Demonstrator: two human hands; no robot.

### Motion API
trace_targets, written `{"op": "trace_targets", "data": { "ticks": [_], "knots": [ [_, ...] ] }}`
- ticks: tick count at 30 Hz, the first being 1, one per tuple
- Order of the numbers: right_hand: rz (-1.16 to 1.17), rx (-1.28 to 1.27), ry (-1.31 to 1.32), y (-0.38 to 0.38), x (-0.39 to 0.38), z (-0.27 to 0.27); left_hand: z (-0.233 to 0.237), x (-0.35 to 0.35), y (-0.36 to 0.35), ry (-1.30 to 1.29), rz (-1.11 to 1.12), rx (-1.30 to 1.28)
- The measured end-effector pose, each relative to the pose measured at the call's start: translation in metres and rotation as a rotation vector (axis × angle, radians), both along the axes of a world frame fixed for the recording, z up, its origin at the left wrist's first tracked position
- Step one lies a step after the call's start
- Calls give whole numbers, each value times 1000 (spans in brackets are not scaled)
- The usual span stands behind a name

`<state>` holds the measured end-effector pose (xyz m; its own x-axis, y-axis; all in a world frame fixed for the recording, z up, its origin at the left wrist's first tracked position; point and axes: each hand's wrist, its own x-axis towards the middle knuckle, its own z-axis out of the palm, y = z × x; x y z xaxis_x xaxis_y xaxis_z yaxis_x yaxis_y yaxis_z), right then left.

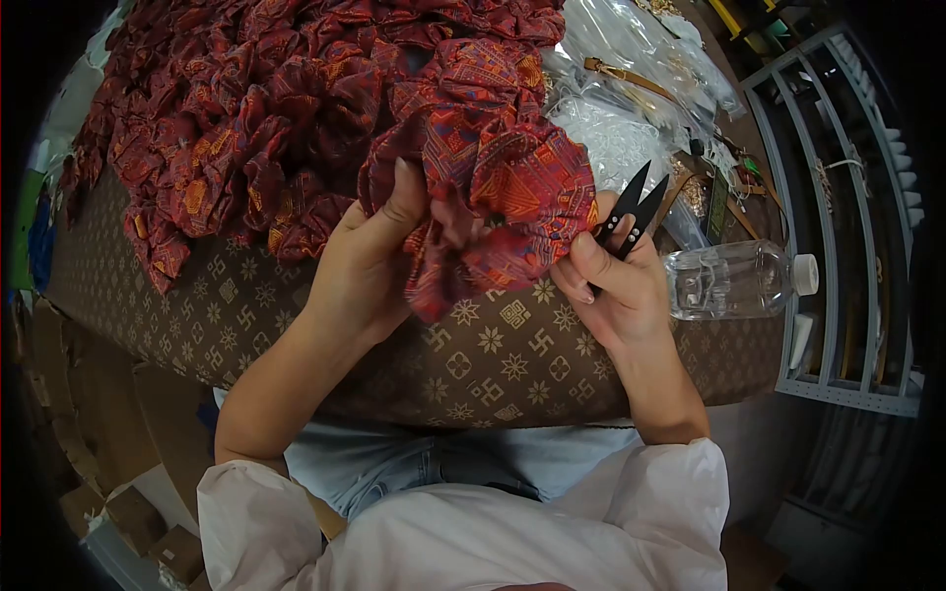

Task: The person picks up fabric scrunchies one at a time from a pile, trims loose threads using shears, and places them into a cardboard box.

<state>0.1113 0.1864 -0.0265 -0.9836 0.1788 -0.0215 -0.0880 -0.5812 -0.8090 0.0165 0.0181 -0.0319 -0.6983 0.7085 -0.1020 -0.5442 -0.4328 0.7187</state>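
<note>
A gathered piece of red patterned fabric (532, 182) hangs between my two hands above the table's near part. My left hand (379, 231) grips its left side, the thumb on top and the other fingers hidden behind the cloth. At the lower right edge of the fabric, my right hand (616, 281) pinches the cloth between thumb and fingers. The same hand also holds small black thread snips (631, 212), their blades apart and pointing up and away from me. Part of the fabric's lower middle is blurred.
A large heap of similar red fabric pieces (246, 118) covers the table's back left. Clear plastic bags (631, 59) lie at the back right. A clear bottle with a white cap (734, 281) lies on its side on the brown patterned tablecloth (493, 364). A metal rack (838, 207) stands at right.
</note>
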Motion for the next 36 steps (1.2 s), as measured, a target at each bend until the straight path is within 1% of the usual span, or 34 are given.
{"op": "trace_targets", "data": {
  "ticks": [1, 3, 4, 6, 7, 9, 13, 16, 18, 22, 24, 27, 30, 34, 36],
  "knots": [
    [-1, 0, 1, -1, 0, 0, 0, -1, -2, 1, -1, 0],
    [1, -69, 16, -2, 0, -2, 4, -4, -3, -34, -101, 85],
    [1, -69, 16, -1, 1, -4, 11, -1, -2, -34, -100, 85],
    [110, -98, 89, 1, 2, -10, 29, 8, 3, -59, 55, -121],
    [112, -99, 89, 1, 1, -10, 23, 8, 1, -59, 58, -121],
    [125, -116, 84, 0, 1, -9, 6, 5, -5, 126, 11, -25],
    [81, -145, -3, -3, -1, -3, 8, 4, -7, 180, -26, -105],
    [134, -199, 35, -1, -2, -4, 11, 4, -5, 184, -1, -76],
    [159, -206, 74, 1, -4, -6, 10, 3, -5, 100, 40, 71],
    [158, -265, 75, 3, -2, -10, 9, 3, -6, 93, 16, 143],
    [178, -318, 113, 2, -2, -9, 12, 7, -5, 156, 37, -8],
    [214, -317, 85, 2, -1, -5, 12, 8, -4, 183, 7, 60],
    [199, -334, 64, 3, 1, -4, 3, 6, -7, 212, -15, 83],
    [180, -330, 30, 4, 2, -2, 7, 4, -8, 173, -69, 133],
    [99, -157, -75, 4, 2, 0, 5, 4, -5, 55, -25, 24]
  ]
}}
